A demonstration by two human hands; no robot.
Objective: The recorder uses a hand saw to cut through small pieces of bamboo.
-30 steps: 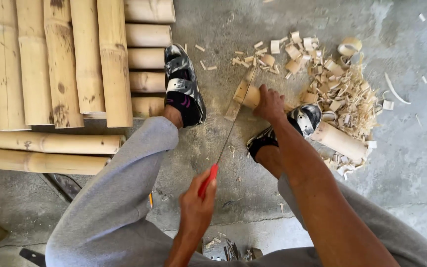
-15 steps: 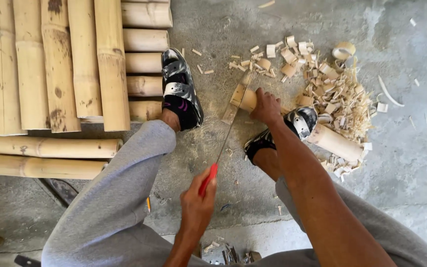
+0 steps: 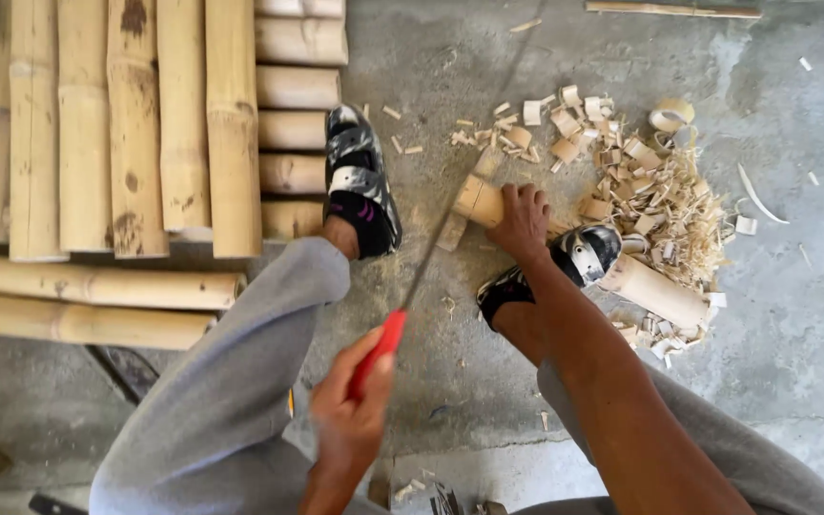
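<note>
No packages, labels, signs or screens anywhere in view

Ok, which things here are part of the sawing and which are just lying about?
In use: red-handled saw in left hand; short pale bamboo piece under right hand.
Lying about: stacked bamboo poles; bamboo offcuts and shavings; thin stick.
</note>
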